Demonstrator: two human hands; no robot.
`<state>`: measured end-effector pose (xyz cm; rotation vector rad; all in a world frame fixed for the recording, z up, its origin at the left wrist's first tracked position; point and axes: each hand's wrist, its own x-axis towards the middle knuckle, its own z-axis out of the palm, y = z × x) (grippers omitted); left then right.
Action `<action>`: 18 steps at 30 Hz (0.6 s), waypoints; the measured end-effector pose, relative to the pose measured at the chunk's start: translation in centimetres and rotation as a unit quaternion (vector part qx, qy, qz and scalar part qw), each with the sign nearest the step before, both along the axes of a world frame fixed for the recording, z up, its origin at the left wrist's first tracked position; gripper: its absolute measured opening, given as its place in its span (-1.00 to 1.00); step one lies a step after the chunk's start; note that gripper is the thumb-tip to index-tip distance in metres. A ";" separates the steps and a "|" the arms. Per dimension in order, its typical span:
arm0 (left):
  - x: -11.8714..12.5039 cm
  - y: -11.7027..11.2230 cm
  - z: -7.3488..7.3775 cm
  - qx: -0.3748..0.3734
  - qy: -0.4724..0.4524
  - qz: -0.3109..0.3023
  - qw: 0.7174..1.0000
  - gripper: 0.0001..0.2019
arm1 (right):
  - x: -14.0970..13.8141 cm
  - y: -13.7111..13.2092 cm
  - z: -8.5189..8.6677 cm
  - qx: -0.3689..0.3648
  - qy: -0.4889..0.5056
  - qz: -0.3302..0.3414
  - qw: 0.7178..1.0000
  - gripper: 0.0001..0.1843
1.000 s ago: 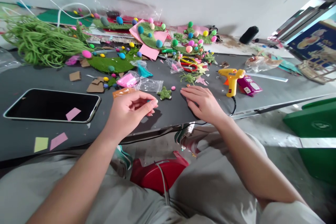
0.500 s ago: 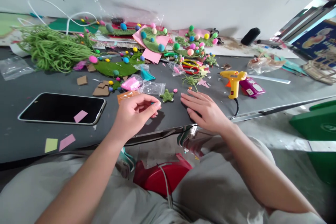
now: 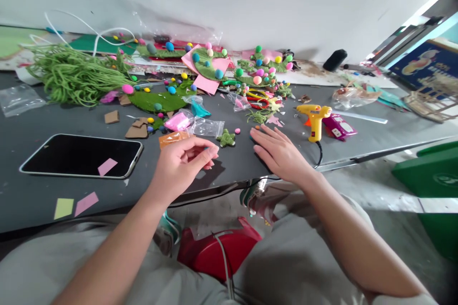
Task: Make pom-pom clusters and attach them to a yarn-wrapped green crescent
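Observation:
My left hand (image 3: 182,164) hovers over the near edge of the dark table (image 3: 43,200), fingers pinched together on a tiny blue-green bit that I cannot make out. My right hand (image 3: 281,152) lies flat on the table with its fingers stretched out, holding nothing. Between the two hands sits a small green felt star (image 3: 226,138), with a pink pompom (image 3: 236,131) beside it. An orange packet (image 3: 171,138) lies just beyond my left hand.
A black phone (image 3: 80,156) with a pink paper scrap lies at the left. A yellow glue gun (image 3: 314,119) stands right of my right hand, its cord running off the edge. Green yarn (image 3: 75,74), felt pieces, pompoms and plastic bags crowd the back. A red object (image 3: 214,243) sits under the table.
The view has shifted slightly. My right hand has slid a little forward on the table; my left hand keeps its pinch in about the same place.

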<state>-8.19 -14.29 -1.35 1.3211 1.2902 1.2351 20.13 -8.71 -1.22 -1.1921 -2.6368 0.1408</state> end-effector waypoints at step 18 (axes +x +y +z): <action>0.1 0.1 0.0 -0.004 -0.028 -0.005 1.000 -0.86 | -0.2 -0.1 0.3 -0.003 -0.025 0.074 0.997 -0.48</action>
